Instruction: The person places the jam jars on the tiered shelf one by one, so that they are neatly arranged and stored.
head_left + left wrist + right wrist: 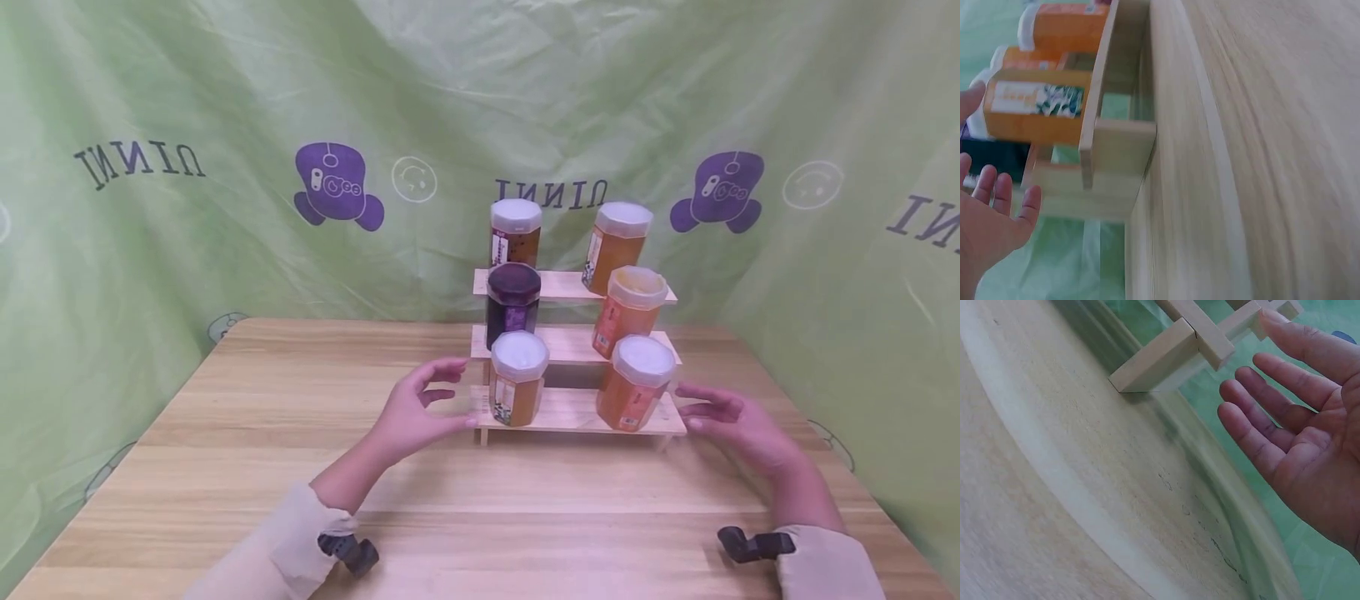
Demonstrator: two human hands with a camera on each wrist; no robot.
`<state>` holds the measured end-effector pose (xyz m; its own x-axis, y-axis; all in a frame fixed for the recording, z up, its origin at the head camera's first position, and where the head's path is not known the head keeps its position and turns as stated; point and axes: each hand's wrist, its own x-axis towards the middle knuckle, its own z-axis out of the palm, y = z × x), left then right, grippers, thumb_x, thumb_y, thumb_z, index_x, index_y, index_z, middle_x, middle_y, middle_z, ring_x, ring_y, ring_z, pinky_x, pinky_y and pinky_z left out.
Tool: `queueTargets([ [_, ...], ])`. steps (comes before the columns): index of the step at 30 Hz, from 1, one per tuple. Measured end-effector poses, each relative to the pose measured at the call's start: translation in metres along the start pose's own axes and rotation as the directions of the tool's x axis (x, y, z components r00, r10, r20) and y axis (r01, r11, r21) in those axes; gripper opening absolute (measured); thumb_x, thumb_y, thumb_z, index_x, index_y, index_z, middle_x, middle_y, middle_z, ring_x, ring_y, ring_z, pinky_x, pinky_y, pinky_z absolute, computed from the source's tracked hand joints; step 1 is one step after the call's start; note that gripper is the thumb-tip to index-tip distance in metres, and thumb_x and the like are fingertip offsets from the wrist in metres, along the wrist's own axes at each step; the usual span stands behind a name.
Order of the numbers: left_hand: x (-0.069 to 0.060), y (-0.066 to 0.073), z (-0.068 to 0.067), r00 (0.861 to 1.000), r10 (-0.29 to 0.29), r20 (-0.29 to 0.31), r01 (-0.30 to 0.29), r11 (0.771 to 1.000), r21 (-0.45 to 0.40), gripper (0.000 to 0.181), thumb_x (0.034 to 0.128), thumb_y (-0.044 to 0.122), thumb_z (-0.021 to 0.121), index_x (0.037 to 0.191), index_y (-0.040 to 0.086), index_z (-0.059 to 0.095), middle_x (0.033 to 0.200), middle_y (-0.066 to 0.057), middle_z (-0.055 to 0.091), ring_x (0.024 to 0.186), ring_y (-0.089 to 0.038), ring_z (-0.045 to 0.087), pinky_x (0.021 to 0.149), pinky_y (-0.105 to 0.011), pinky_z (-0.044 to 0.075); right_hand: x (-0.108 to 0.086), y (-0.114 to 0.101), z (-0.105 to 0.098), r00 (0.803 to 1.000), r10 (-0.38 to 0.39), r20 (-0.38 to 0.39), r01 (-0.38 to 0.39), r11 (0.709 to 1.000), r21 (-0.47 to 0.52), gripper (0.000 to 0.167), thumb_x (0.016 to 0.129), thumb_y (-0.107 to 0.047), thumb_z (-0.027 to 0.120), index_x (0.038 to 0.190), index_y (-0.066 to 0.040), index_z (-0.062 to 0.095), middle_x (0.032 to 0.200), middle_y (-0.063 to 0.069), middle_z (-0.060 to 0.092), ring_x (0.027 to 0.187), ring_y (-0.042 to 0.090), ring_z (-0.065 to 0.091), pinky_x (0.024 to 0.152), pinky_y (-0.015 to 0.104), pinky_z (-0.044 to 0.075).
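A three-step wooden display stand [566, 402] bears several lidded jars, two on each step. In front are a honey-coloured jar [517, 392] at left and an orange jar [633, 396] at right. The middle step holds a dark purple jar [513, 308] and another orange jar [628, 312]; two amber jars stand on top. My left hand [412, 412] is spread beside the stand's left end, thumb near the bottom step; contact cannot be told. By the right end, my right hand [742, 429] has loosely bent fingers [1254, 437] and holds nothing.
The stand rests on a wood-grain table [300, 400], towards its back right. Behind and at both sides hangs a green printed curtain [465, 83]. A black strap-like mount [351, 552] sits on the left sleeve, and another mount [753, 546] on the right one.
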<state>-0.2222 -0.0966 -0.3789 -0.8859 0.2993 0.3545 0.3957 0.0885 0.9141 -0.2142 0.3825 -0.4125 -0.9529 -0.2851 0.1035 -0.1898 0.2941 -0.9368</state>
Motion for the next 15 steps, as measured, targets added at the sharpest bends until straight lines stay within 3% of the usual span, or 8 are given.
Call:
queueTargets([
  [4,-0.011,-0.001,-0.018,0.999,0.038,-0.021,-0.037,0.999,0.009,0.072,0.0651,0.003,0.089,0.129,0.003,0.057,0.128,-0.010,0.057,0.118,-0.035,0.051,0.098,-0.040,0.049,-0.001,-0.006,0.001,0.998,0.012,-0.067,-0.016,0.998,-0.059,0.051,0.095,-0.008,0.063,0.141,0.001,0.044,0.121,-0.007,0.065,0.106,0.006,0.063,0.086,0.020,0.051],
  [9,-0.026,0.000,-0.041,0.997,0.038,-0.064,-0.036,0.999,0.040,0.071,0.0665,0.000,0.088,0.130,0.001,0.056,0.130,-0.007,0.056,0.118,-0.027,0.051,0.098,-0.042,0.048,-0.002,-0.016,-0.001,0.987,-0.031,-0.157,0.005,0.987,-0.160,0.049,0.095,-0.010,0.063,0.139,0.003,0.046,0.118,-0.023,0.060,0.104,0.001,0.062,0.083,0.014,0.050],
  [15,-0.041,-0.001,-0.068,0.991,0.040,-0.126,-0.031,0.997,0.076,0.070,0.0678,-0.004,0.086,0.131,0.002,0.056,0.130,-0.008,0.055,0.115,-0.017,0.053,0.097,-0.036,0.049,-0.011,-0.028,-0.003,0.976,-0.049,-0.212,0.006,0.980,-0.197,0.048,0.095,-0.010,0.064,0.139,-0.002,0.049,0.113,-0.025,0.061,0.102,-0.008,0.059,0.081,0.011,0.049],
])
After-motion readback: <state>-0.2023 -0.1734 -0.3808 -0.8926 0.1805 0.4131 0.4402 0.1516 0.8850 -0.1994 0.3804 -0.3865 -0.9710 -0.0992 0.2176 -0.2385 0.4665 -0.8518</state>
